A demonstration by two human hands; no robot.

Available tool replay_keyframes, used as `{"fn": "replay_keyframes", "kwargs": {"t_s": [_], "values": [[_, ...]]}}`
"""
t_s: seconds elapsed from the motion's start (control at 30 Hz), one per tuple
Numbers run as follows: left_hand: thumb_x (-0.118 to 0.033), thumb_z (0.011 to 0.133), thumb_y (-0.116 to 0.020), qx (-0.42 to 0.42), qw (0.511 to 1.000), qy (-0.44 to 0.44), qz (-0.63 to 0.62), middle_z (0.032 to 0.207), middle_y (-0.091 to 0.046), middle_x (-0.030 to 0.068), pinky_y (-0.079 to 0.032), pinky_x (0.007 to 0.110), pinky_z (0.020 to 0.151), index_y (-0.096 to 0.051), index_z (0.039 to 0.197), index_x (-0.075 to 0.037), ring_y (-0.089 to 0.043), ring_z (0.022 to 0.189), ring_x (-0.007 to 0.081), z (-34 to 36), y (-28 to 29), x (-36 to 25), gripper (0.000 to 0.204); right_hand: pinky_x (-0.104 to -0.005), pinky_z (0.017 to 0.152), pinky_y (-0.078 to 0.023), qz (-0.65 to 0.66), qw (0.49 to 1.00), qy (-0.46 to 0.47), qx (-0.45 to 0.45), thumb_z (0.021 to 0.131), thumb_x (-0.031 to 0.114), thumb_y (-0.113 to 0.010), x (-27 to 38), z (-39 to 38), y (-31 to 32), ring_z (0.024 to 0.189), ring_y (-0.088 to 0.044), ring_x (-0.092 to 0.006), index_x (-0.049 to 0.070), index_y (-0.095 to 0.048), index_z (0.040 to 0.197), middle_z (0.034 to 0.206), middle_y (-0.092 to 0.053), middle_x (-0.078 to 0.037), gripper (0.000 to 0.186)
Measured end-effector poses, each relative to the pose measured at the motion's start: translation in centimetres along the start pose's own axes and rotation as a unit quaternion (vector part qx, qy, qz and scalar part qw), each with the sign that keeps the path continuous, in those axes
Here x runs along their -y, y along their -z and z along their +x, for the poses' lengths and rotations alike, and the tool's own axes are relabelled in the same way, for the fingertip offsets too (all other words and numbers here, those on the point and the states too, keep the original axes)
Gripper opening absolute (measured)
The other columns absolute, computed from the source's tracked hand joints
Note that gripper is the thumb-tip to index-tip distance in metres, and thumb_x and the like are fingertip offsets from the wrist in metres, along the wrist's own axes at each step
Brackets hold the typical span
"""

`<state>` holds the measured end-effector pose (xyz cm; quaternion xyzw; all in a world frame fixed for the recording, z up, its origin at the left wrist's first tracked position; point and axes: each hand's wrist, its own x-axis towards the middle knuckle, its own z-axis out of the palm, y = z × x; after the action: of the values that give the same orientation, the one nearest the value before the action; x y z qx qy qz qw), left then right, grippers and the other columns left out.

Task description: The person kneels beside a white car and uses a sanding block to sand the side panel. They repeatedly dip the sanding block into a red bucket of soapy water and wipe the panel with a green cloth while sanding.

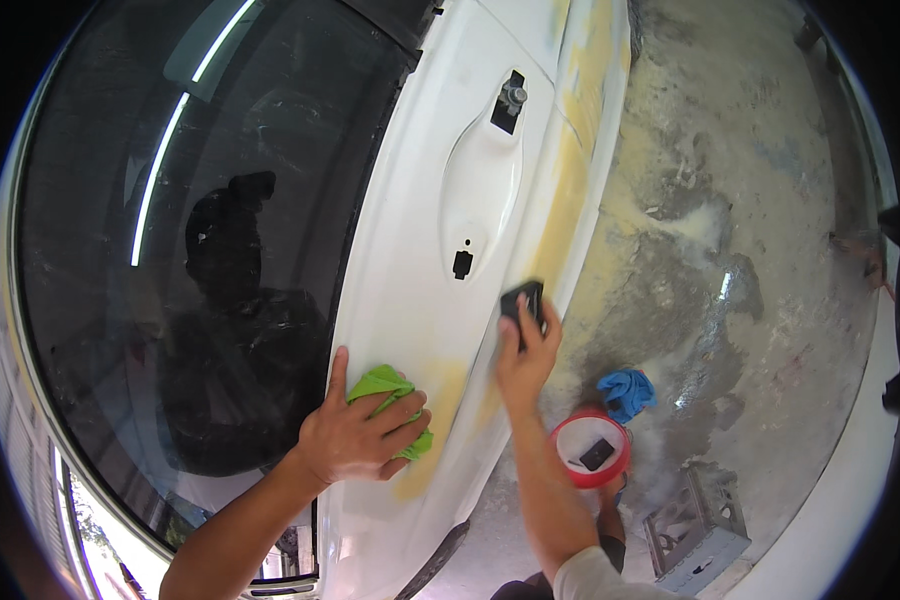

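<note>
The right hand (530, 352) is clamped on a black block (522, 300), held just beyond the palm against the car door (440, 330). The left hand (362, 436) lies over a green cloth (378, 383) on the same door; whether it grips it, I cannot tell. Right of the right hand are a red bucket (625, 462) and a blue cloth (627, 395).

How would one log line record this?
left hand: over green cloth on white door; right hand: holding black block at door; nearby: red bucket, blue cloth
</note>
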<state>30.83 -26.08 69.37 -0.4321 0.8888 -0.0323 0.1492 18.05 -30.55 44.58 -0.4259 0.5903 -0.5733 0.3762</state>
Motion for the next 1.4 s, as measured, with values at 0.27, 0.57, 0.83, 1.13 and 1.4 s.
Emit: {"fn": "replay_keyframes", "kwargs": {"t_s": [0.27,0.57,0.83,1.13,1.4], "values": [[-0.039,0.064,-0.077,0.016,1.0,0.004,0.004,0.12,-0.068,-0.0096,-0.023,0.084,0.113,-0.075,0.107,-0.028,-0.067,0.098,0.0143,0.1,0.4,-0.1,0.045,-0.0463,0.104,-0.038,0.039,0.993,-0.088,0.071,0.094,0.034,-0.074,-1.0,-14.8,2.1,0.116,-0.046,-0.0337,0.007,-0.066,0.137,0.124,-0.043,-0.019,0.051],[-0.045,0.064,-0.081,-0.007,1.0,-0.004,0.015,0.124,-0.066,-0.0124,-0.022,0.082,0.115,-0.073,0.11,-0.029,-0.066,0.096,0.0104,-0.2,-0.4,0.0,0.05,-0.0387,0.093,-0.045,0.021,0.998,-0.052,-0.029,0.103,0.027,-0.063,-0.7,3.7,-1.7,0.106,-0.05,-0.0295,0.008,-0.068,0.137,0.122,-0.047,-0.017,0.04],[-0.045,0.059,-0.084,0.006,1.0,-0.007,0.005,0.126,-0.065,-0.0132,-0.023,0.081,0.116,-0.072,0.112,-0.029,-0.066,0.093,0.0081,-0.1,0.3,0.2,0.057,-0.0385,0.093,-0.045,0.005,0.999,-0.011,-0.041,0.101,0.025,-0.068,-0.9,4.0,-2.2,0.107,-0.051,-0.0308,0.004,-0.068,0.135,0.121,-0.049,-0.019,0.04],[-0.043,0.066,-0.081,0.011,1.0,-0.002,0.0,0.123,-0.065,-0.011,-0.025,0.082,0.114,-0.076,0.105,-0.024,-0.065,0.093,0.0084,0.1,0.7,-0.1,0.044,-0.053,0.104,-0.041,0.001,0.997,0.01,0.072,0.098,0.034,-0.067,-2.6,-14.5,1.6,0.123,-0.047,-0.0437,0.003,-0.063,0.137,0.134,-0.04,-0.027,0.05],[-0.046,0.067,-0.076,0.004,1.0,-0.008,0.027,0.122,-0.067,-0.0123,-0.023,0.084,0.113,-0.073,0.109,-0.029,-0.066,0.094,0.0103,0.0,0.0,0.0,0.046,-0.0407,0.103,-0.044,0.033,0.998,0.04,-0.032,0.092,0.024,-0.077,-2.4,8.8,-3.2,0.118,-0.052,-0.0354,0.009,-0.069,0.135,0.132,-0.049,-0.021,0.046]]}}
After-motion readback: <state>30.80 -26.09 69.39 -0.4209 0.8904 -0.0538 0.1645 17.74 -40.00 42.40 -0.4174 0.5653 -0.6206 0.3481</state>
